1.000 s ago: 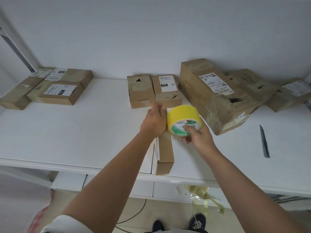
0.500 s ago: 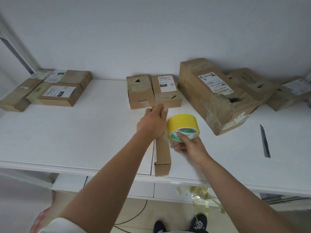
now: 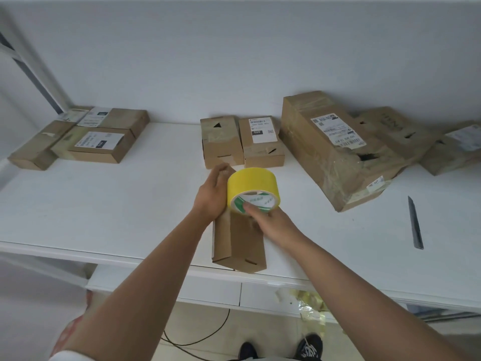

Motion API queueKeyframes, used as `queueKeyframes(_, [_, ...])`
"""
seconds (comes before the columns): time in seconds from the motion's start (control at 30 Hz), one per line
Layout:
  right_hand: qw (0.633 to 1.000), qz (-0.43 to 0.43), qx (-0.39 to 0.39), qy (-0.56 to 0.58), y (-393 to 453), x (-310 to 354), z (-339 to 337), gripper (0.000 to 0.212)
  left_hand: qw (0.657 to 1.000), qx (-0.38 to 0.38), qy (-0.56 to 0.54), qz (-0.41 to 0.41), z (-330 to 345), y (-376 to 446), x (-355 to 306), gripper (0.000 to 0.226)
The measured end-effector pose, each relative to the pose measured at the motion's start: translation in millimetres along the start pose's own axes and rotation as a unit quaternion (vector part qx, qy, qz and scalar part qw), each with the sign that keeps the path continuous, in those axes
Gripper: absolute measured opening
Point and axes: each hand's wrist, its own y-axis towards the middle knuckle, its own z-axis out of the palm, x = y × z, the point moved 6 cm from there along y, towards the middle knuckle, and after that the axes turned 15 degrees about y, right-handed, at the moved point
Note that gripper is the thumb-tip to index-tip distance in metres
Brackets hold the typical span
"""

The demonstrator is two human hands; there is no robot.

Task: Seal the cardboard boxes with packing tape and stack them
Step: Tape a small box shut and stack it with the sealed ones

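A long narrow cardboard box [image 3: 240, 246] lies lengthwise at the front middle of the white table [image 3: 104, 204], its near end over the table edge. My left hand [image 3: 212, 195] rests on the box's far left part, fingers reaching forward to its far end. My right hand [image 3: 272, 221] grips a yellow tape roll [image 3: 251, 185] with fingers inside the core and holds it over the far half of the box, right beside my left hand. No pulled-out strip of tape is visible.
Two small boxes [image 3: 221, 142] [image 3: 261, 142] stand just behind my hands. A big worn box [image 3: 330, 149] and further boxes [image 3: 398, 134] lie at the back right, a stack of boxes [image 3: 99, 142] at the back left. A knife [image 3: 415, 222] lies on the right.
The long box has tipped so that a wider face shows. My right hand dipped toward me with the roll, then brought it up over the box. My left hand stayed at the far end.
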Motion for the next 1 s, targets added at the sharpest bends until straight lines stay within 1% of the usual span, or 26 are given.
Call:
queueKeyframes(0.07, [0.998,-0.010,-0.029,-0.055,-1.0,2.9,-5.0,0.021,0.999,-0.018,-0.031,0.001,2.7,-2.2,1.6,0.041])
queueKeyframes(0.1, [0.998,-0.015,-0.041,-0.055,0.5,1.3,-9.0,0.022,0.998,-0.018,-0.056,-0.003,5.4,-3.5,0.9,0.037])
queueKeyframes(0.13, [0.998,-0.019,-0.047,-0.047,1.8,1.1,-11.7,0.029,0.997,-0.017,-0.076,0.000,8.7,-4.4,-1.1,0.035])
queueKeyframes(0.17, [0.997,-0.025,-0.055,-0.040,1.5,3.9,-13.7,0.046,0.996,-0.015,-0.093,-0.001,13.1,-5.3,-3.0,0.035])
queueKeyframes(0.23, [0.995,-0.030,-0.085,-0.053,6.5,1.6,-22.0,0.089,0.993,-0.015,-0.114,-0.004,22.2,-6.4,-5.9,0.039])
queueKeyframes(0.27, [0.993,-0.023,-0.097,-0.068,8.7,-0.4,-26.4,0.098,0.994,-0.022,-0.103,0.010,26.7,-7.3,-8.0,0.038])
queueKeyframes(0.3, [0.991,-0.017,-0.102,-0.083,9.4,-0.3,-28.1,0.094,0.997,-0.040,-0.067,0.027,28.2,-8.4,-9.6,0.032])
queueKeyframes(0.33, [0.988,-0.013,-0.107,-0.110,7.0,2.4,-29.5,0.081,0.997,-0.060,-0.017,0.051,28.7,-10.0,-10.5,0.026])
queueKeyframes(0.37, [0.984,-0.011,-0.107,-0.140,2.9,6.3,-29.7,0.066,0.995,-0.068,0.023,0.066,32.3,-10.3,-8.3,0.028])
queueKeyframes(0.4, [0.980,-0.010,-0.104,-0.171,1.9,6.7,-30.4,0.056,0.991,-0.075,0.074,0.087,36.3,-9.0,-5.4,0.044])
queueKeyframes(0.43, [0.975,-0.010,-0.100,-0.197,1.9,6.6,-31.5,0.053,0.989,-0.071,0.098,0.083,38.1,-8.2,-2.6,0.056])
queueKeyframes(0.47, [0.972,-0.008,-0.100,-0.214,2.2,6.5,-32.0,0.054,0.990,-0.075,0.104,0.058,37.6,-6.2,1.8,0.057])
queueKeyframes(0.5, [0.968,-0.009,-0.101,-0.228,2.1,6.8,-31.0,0.055,0.990,-0.084,0.114,0.025,36.9,-3.9,7.5,0.052])
queueKeyframes(0.53, [0.965,-0.010,-0.101,-0.244,3.2,6.2,-29.0,0.057,0.988,-0.081,0.130,-0.008,37.2,-1.8,13.1,0.046])
queueKeyframes(0.57, [0.958,-0.012,-0.102,-0.267,3.9,6.2,-27.3,0.059,0.983,-0.065,0.170,-0.024,38.5,0.4,16.7,0.046])
queueKeyframes(0.63, [0.942,-0.021,-0.103,-0.318,6.1,6.0,-23.2,0.060,0.970,-0.037,0.240,-0.024,36.6,1.3,18.9,0.056])
queueKeyframes(0.7, [0.930,-0.036,-0.107,-0.350,7.2,8.7,-19.5,0.060,0.969,-0.031,0.246,-0.022,35.8,4.9,28.5,0.063])
queueKeyframes(0.77, [0.921,-0.046,-0.110,-0.370,8.1,9.5,-17.5,0.061,0.976,-0.044,0.211,-0.003,31.8,5.3,39.0,0.057])
queueKeyframes(0.83, [0.919,-0.050,-0.114,-0.373,9.3,8.8,-18.2,0.062,0.984,-0.031,0.160,0.065,28.4,0.2,46.8,0.056])
queueKeyframes(0.87, [0.917,-0.053,-0.117,-0.377,9.1,8.4,-18.6,0.063,0.984,-0.011,0.139,0.110,29.1,-3.1,52.4,0.061])
queueKeyframes(0.93, [0.914,-0.055,-0.124,-0.382,9.0,7.8,-19.7,0.063,0.975,0.061,0.118,0.177,34.0,-11.0,60.5,0.076])
queueKeyframes(0.97, [0.912,-0.056,-0.126,-0.387,8.9,8.1,-19.4,0.062,0.970,0.095,0.122,0.189,35.9,-13.6,63.9,0.081])
queueKeyframes(1.0, [0.908,-0.057,-0.126,-0.396,8.7,8.6,-18.4,0.061,0.964,0.115,0.139,0.196,37.8,-13.7,68.9,0.084])
